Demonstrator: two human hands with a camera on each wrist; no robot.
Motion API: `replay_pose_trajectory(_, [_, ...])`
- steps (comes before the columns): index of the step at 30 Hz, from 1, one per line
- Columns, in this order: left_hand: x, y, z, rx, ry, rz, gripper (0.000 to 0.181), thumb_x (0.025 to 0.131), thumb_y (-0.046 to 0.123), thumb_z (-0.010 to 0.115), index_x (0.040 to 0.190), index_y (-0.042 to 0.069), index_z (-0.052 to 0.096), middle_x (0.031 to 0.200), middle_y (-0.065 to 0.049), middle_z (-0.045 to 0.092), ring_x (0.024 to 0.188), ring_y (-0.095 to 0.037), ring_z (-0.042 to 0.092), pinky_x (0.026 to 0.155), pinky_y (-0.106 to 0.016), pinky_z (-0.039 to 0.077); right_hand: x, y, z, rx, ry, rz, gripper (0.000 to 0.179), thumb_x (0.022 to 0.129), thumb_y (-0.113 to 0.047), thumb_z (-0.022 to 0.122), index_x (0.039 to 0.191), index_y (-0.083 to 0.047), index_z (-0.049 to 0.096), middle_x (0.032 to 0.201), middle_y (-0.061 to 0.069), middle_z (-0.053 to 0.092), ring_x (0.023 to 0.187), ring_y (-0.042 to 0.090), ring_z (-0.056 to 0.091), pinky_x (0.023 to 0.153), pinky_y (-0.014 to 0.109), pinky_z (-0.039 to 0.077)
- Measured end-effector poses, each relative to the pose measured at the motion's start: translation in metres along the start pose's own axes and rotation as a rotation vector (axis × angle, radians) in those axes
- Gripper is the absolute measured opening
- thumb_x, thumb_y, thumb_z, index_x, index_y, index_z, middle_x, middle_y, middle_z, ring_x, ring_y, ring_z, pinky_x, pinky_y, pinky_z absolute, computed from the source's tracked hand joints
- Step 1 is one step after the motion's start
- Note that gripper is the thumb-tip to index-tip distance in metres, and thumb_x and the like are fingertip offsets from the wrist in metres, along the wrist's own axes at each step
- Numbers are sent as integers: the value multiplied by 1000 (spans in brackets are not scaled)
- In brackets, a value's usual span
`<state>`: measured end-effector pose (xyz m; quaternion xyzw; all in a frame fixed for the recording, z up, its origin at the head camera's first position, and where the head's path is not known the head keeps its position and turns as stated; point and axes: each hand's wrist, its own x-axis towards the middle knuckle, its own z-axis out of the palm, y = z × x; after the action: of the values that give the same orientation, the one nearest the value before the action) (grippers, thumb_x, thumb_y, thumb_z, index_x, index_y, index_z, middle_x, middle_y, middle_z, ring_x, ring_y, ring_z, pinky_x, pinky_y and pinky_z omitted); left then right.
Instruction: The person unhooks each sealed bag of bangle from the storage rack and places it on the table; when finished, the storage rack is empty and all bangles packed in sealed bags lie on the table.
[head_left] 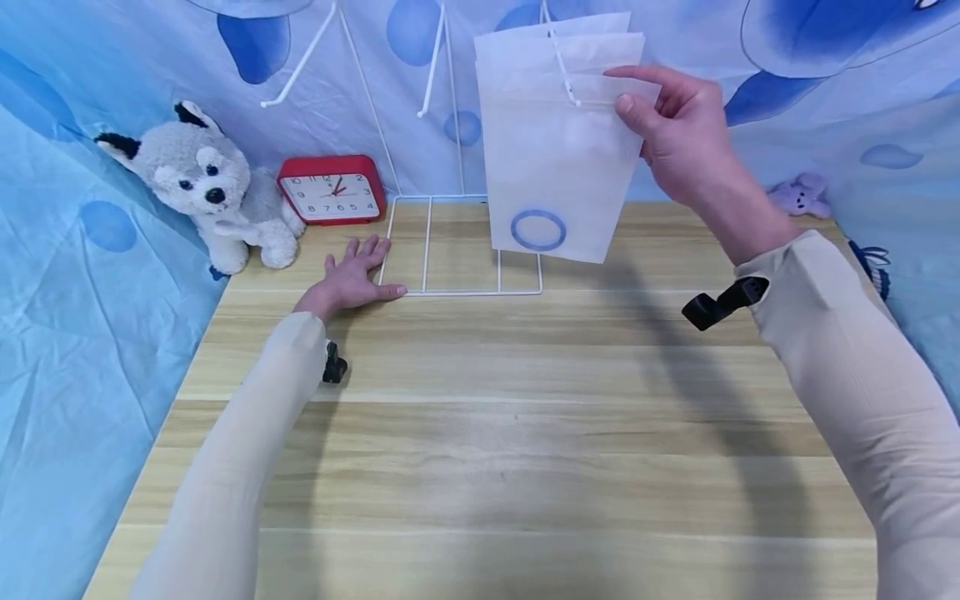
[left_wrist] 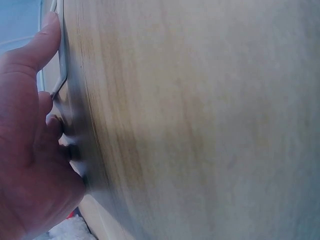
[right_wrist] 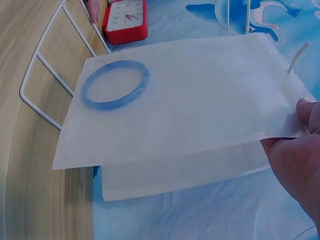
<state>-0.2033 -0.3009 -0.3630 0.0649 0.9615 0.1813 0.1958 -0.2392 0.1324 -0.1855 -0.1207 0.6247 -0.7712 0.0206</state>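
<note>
The front bag (head_left: 566,162) hangs on the rightmost prong (head_left: 560,57) of a white wire rack (head_left: 461,293), long axis near upright, a blue ring (head_left: 514,229) showing at its low end. It lies down and left of the nearer, right hand (head_left: 686,125), which pinches its upper right corner; the left hand (head_left: 352,277), fingers spread, rests at the rack's base.

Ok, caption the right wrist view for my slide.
Right hand pinching a translucent bag: blue ring near its bottom, white hook at its top.
</note>
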Motion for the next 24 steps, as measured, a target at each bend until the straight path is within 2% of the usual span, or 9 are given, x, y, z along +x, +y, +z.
replay_pose_trajectory(3, [0, 1, 1, 4, -4, 3, 101, 92, 59, 62, 162, 13, 5, 167, -15, -6, 148, -42, -15, 109, -69, -13, -1, 1, 0, 69, -10, 5, 28, 90, -3, 67, 118, -1, 73, 107, 17, 66, 84, 25, 64, 67, 24, 57])
replay_pose_trajectory(7, [0, 1, 2, 7, -9, 2, 101, 92, 60, 61, 162, 13, 5, 167, -14, -6, 148, -42, -15, 109, -69, -13, -3, 0, -2, 114, -29, 19, 29, 90, -1, 67, 119, 1, 72, 117, 18, 65, 99, 28, 67, 76, 30, 58])
replay_pose_trajectory(14, [1, 1, 0, 5, -9, 5, 102, 91, 61, 61, 162, 14, 4, 167, -14, -7, 148, -41, -16, 109, -68, -14, -8, -4, -4, 149, -58, 0, 27, 90, 2, 68, 116, 4, 71, 111, 20, 67, 88, 27, 67, 65, 27, 57])
replay_pose_trajectory(18, [0, 2, 0, 1, -17, -1, 103, 91, 62, 61, 162, 14, 3, 166, -14, -9, 148, -41, -17, 109, -68, -14, -12, -8, -5, 180, -76, -2, 26, 90, 5, 68, 115, 6, 71, 110, 20, 67, 89, 28, 68, 68, 28, 58])
replay_pose_trajectory(24, [0, 2, 0, 9, -27, -14, 102, 92, 62, 60, 162, 14, 3, 166, -14, -8, 148, -40, -18, 109, -68, -13, -21, -15, -7, 204, -134, -29, 26, 91, 7, 66, 116, 9, 69, 114, 23, 66, 100, 32, 67, 78, 35, 59])
